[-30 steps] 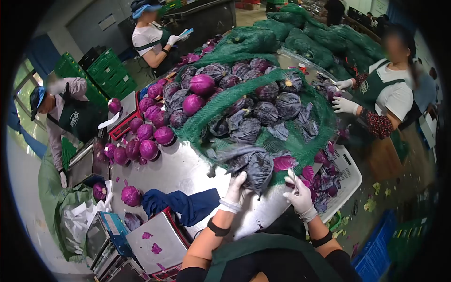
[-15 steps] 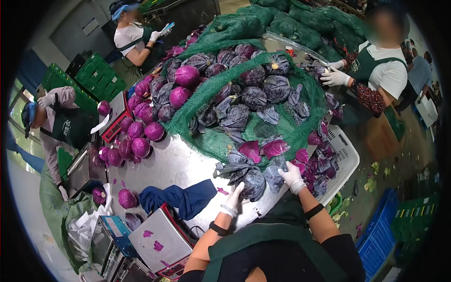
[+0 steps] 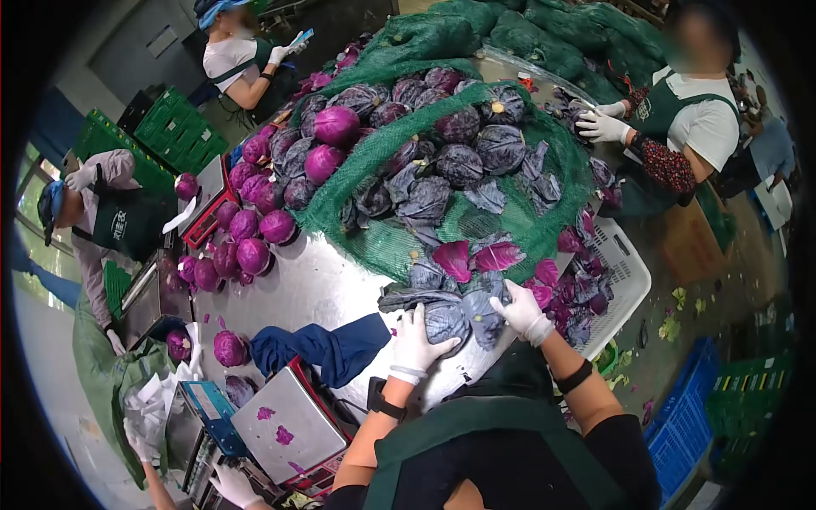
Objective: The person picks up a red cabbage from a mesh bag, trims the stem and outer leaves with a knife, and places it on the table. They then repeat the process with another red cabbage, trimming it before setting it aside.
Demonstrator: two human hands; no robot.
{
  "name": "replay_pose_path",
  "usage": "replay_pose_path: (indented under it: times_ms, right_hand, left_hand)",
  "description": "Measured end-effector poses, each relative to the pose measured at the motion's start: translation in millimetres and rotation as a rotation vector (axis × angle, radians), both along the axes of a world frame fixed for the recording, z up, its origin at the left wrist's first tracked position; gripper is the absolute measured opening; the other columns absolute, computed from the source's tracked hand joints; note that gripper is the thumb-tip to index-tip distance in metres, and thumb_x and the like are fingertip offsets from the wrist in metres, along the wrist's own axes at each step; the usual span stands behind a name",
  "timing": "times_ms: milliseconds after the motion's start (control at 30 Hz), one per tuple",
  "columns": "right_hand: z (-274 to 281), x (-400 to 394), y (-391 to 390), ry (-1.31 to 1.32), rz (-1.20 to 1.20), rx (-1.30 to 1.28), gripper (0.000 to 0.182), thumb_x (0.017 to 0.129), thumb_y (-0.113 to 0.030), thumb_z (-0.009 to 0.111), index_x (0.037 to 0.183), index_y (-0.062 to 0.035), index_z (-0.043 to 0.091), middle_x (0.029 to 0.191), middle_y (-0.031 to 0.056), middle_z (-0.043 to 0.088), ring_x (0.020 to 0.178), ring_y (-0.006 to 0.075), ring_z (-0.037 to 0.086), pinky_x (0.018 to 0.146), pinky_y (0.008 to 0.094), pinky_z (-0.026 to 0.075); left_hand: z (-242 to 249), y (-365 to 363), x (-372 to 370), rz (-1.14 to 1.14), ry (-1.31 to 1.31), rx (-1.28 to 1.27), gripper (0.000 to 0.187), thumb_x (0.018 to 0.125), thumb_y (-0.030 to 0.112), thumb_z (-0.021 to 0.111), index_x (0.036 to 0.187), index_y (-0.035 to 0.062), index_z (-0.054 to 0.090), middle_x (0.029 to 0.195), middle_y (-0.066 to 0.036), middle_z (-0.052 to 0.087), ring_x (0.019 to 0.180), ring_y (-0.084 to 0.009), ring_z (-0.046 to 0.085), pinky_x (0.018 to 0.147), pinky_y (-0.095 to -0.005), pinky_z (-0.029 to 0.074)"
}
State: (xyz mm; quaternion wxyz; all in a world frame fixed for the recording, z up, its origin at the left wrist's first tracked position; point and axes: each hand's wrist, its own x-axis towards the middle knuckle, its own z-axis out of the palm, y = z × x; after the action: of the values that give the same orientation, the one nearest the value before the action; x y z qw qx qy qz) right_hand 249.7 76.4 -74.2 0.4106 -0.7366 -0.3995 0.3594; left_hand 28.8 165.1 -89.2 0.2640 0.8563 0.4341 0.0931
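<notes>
In front of me at the table's near edge sits a red cabbage (image 3: 443, 320) with loose dark outer leaves. My left hand (image 3: 416, 344), in a white glove, grips its left side with the thumb across the front. On the other side my right hand (image 3: 523, 313), also gloved, is closed on a dull purple outer leaf (image 3: 484, 321) that stands out from the head. Bright purple loose leaves (image 3: 496, 257) lie just beyond. Behind them a green mesh sack (image 3: 382, 246) spreads open, heaped with unpeeled cabbages (image 3: 460, 165).
Peeled cabbages (image 3: 252, 255) cluster on the left of the metal table (image 3: 327, 285). A white crate (image 3: 625, 263) of leaves stands at right. Nearby are a blue cloth (image 3: 327, 350) and a scale (image 3: 289, 425). Co-workers stand around; another person's gloved hands (image 3: 234, 484) show at lower left.
My left hand has moved up the cabbage's left side, and the head has turned slightly left and away. My right hand has shifted slightly left. Another person's hands have appeared at lower left.
</notes>
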Motion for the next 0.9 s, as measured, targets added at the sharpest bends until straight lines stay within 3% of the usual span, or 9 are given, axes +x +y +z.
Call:
replay_pose_path:
  times_ms: [67, 167, 200, 267, 400, 467, 533, 700, 900]
  right_hand:
    - [-46.5, 16.2, -2.2, 0.075, -0.061, 0.105, 0.026, 0.078, -0.018, 0.063, 0.097, -0.0024, 0.056, 0.082, 0.0171, 0.064, 0.068, 0.0264, 0.063, 0.064, 0.0347, 0.049]
    - [-83.4, 76.2, -22.6, -0.413, -0.242, -0.106, 0.027, 0.076, -0.021, 0.064, 0.097, -0.0052, 0.057, 0.083, 0.0205, 0.063, 0.079, 0.0347, 0.063, 0.070, 0.0388, 0.049]
    - [-84.4, 87.5, -30.8, -0.459, -0.192, -0.260, 0.039, 0.075, -0.026, 0.067, 0.105, -0.0037, 0.056, 0.088, 0.0221, 0.063, 0.081, 0.0352, 0.063, 0.071, 0.0392, 0.049]
    - [-91.4, 96.8, -39.8, -0.522, -0.134, 0.060, 0.051, 0.073, -0.024, 0.071, 0.116, -0.0021, 0.051, 0.090, 0.0173, 0.062, 0.073, 0.0307, 0.063, 0.067, 0.0363, 0.050]
    - [33.2, 49.5, -24.2, 0.141, -0.393, 0.283, 0.047, 0.082, -0.006, 0.061, 0.126, -0.0039, 0.045, 0.088, 0.0029, 0.056, 0.063, 0.0101, 0.052, 0.056, 0.0219, 0.046]
    - [-10.8, 23.4, -36.1, 0.126, -0.162, 0.186, 0.035, 0.086, -0.007, 0.053, 0.121, -0.0036, 0.048, 0.105, 0.0116, 0.061, 0.078, 0.0214, 0.063, 0.064, 0.0313, 0.050]
    - [-29.4, -11.0, -55.9, -0.527, 0.201, 0.233, 0.029, 0.087, -0.016, 0.051, 0.114, -0.0039, 0.051, 0.104, 0.0192, 0.061, 0.084, 0.0299, 0.064, 0.066, 0.0385, 0.051]
    - [-7.0, -53.4, -45.8, -0.561, 0.328, -0.099, 0.018, 0.087, -0.016, 0.046, 0.098, -0.0026, 0.052, 0.079, 0.0198, 0.062, 0.065, 0.0356, 0.061, 0.058, 0.0432, 0.050]
    - [-35.8, -51.8, -28.0, -0.517, 0.352, -0.098, 0.015, 0.087, -0.016, 0.045, 0.088, -0.0012, 0.049, 0.066, 0.0201, 0.058, 0.059, 0.0367, 0.060, 0.054, 0.0444, 0.049]
  left_hand:
    - [4.4, -7.6, 11.8, 0.010, 0.064, 0.070, 0.099, 0.058, 0.050, 0.077, 0.129, -0.0042, 0.035, 0.119, -0.026, 0.044, 0.110, -0.0402, 0.046, 0.093, -0.0424, 0.041]
    - [-17.6, 2.6, -5.2, 0.053, -0.146, -0.036, 0.094, 0.059, 0.046, 0.077, 0.125, -0.0089, 0.037, 0.114, -0.026, 0.049, 0.107, -0.0370, 0.050, 0.092, -0.0399, 0.042]
    - [-37.6, 10.2, -16.2, 0.076, -0.250, -0.057, 0.096, 0.059, 0.046, 0.077, 0.125, -0.0092, 0.036, 0.111, -0.027, 0.051, 0.106, -0.0368, 0.052, 0.091, -0.0394, 0.043]
    - [-20.9, 17.8, -27.7, 0.068, -0.245, -0.341, 0.100, 0.058, 0.046, 0.078, 0.128, -0.0082, 0.032, 0.112, -0.027, 0.052, 0.104, -0.0358, 0.055, 0.088, -0.0388, 0.045]
    - [0.9, 6.4, -21.8, 0.047, -0.005, -0.235, 0.103, 0.057, 0.052, 0.077, 0.128, -0.0073, 0.032, 0.114, -0.027, 0.050, 0.104, -0.0363, 0.054, 0.087, -0.0390, 0.046]
    - [-1.4, 3.2, -11.8, 0.005, 0.019, -0.112, 0.104, 0.056, 0.054, 0.077, 0.128, -0.0076, 0.033, 0.114, -0.026, 0.050, 0.104, -0.0365, 0.054, 0.086, -0.0390, 0.046]
    - [1.0, -0.2, 1.5, 0.006, 0.063, -0.016, 0.103, 0.056, 0.054, 0.076, 0.127, -0.0087, 0.034, 0.113, -0.026, 0.051, 0.104, -0.0364, 0.054, 0.086, -0.0393, 0.047]
    - [25.5, -6.8, 29.5, -0.018, 0.247, 0.017, 0.090, 0.056, 0.051, 0.077, 0.114, -0.0067, 0.042, 0.100, -0.020, 0.053, 0.089, -0.0331, 0.058, 0.071, -0.0405, 0.051]
    - [19.0, -9.9, 31.1, -0.045, 0.205, 0.114, 0.090, 0.054, 0.051, 0.078, 0.112, -0.0064, 0.041, 0.096, -0.020, 0.053, 0.086, -0.0336, 0.058, 0.068, -0.0410, 0.052]
